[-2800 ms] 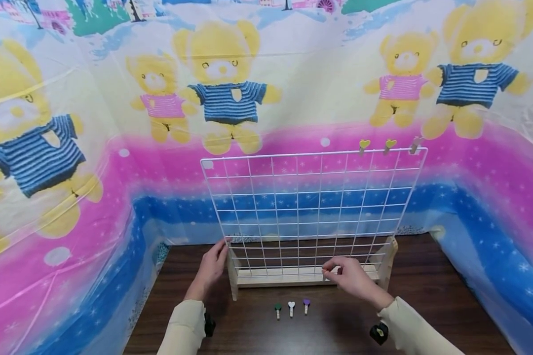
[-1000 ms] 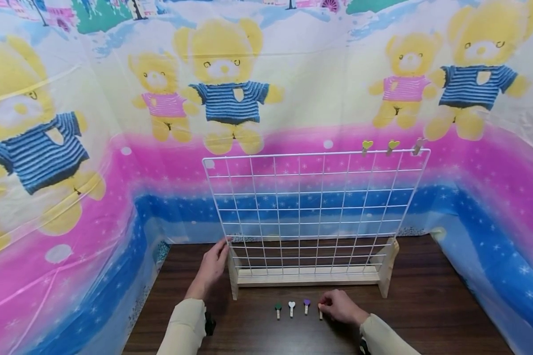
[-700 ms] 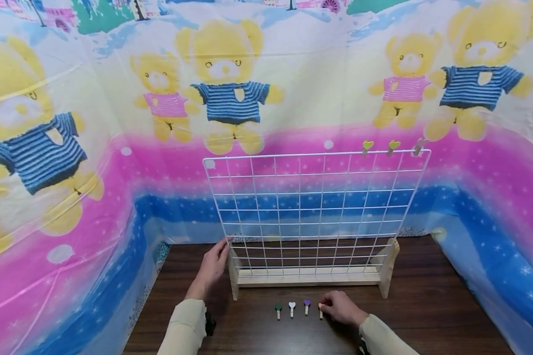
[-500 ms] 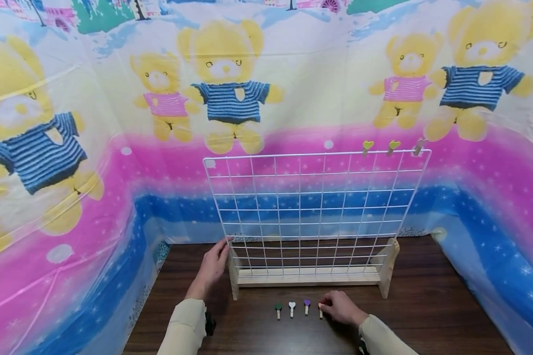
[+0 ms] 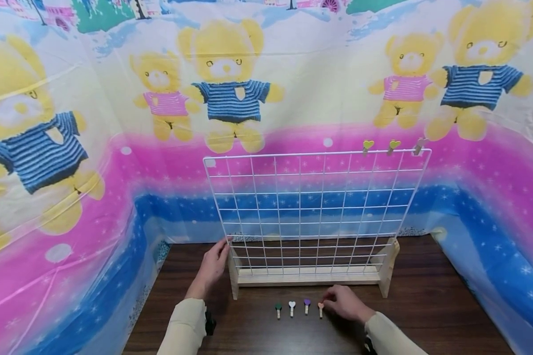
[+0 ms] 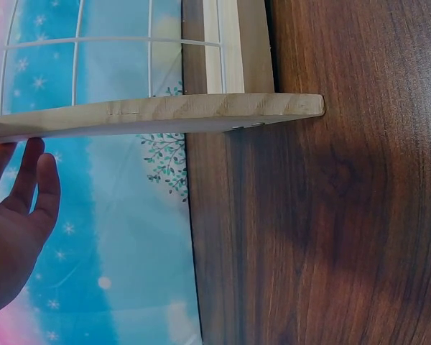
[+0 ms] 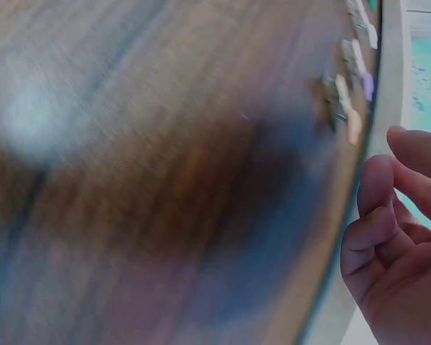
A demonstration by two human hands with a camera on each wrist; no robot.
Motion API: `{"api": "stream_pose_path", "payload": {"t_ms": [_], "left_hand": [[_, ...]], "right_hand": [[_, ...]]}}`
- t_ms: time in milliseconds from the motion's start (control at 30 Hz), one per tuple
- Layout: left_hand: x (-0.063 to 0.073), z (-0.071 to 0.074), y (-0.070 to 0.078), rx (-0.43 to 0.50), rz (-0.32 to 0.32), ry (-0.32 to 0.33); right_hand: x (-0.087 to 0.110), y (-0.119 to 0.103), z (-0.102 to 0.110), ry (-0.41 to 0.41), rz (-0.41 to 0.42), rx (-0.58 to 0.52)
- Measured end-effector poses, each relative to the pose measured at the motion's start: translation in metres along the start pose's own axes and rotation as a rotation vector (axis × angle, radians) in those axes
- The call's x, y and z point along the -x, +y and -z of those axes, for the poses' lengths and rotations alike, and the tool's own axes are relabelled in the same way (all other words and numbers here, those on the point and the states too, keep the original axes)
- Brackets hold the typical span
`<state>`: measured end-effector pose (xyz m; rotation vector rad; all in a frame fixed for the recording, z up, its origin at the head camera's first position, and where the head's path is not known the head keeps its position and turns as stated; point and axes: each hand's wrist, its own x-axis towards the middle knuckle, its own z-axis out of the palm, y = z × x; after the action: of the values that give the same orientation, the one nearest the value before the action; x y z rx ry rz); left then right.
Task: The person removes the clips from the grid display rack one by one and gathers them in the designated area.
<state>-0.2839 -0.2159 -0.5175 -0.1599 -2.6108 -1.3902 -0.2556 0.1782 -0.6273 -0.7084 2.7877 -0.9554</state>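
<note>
My left hand [image 5: 213,261] rests its fingertips against the left wooden side support [image 6: 165,111] of a white wire grid rack [image 5: 299,209]. In the left wrist view the fingers [image 6: 47,183] lie nearly straight. My right hand [image 5: 345,301] hovers just right of a clothespin with an orange heart [image 5: 321,309], loosely curled around nothing. A gap between that hand and the clothespin shows in the right wrist view. To the left, in a row on the table, lie heart clothespins in purple [image 5: 307,306], white [image 5: 291,308] and green [image 5: 278,310].
Two yellow heart clips [image 5: 368,146] and a pale one [image 5: 419,146] are clipped along the grid's top bar at the right. The rack's wooden base bar [image 5: 308,281] crosses the dark wood table [image 5: 426,305]. A printed bear curtain [image 5: 311,88] encloses the back and sides.
My right hand came down from in front of the grid to the row, held the orange clothespin on the table, then let it go and shifted slightly right. My left hand stayed put.
</note>
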Motion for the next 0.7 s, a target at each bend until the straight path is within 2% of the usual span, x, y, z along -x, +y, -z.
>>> {"api": "stream_pose_path", "payload": {"t_ms": [200,533,700], "left_hand": [[0.0,0.0,0.0,0.007,-0.014,0.003],[0.0,0.0,0.0,0.004,-0.018,0.0],[0.001,0.001,0.001,0.005,0.002,-0.002]], "right_hand": [[0.001,-0.008,0.027,-0.033,0.023,0.034],[0.004,-0.035,0.088,0.106,0.099,0.145],[0.007,-0.055,0.119,0.123,0.098,0.161]]}}
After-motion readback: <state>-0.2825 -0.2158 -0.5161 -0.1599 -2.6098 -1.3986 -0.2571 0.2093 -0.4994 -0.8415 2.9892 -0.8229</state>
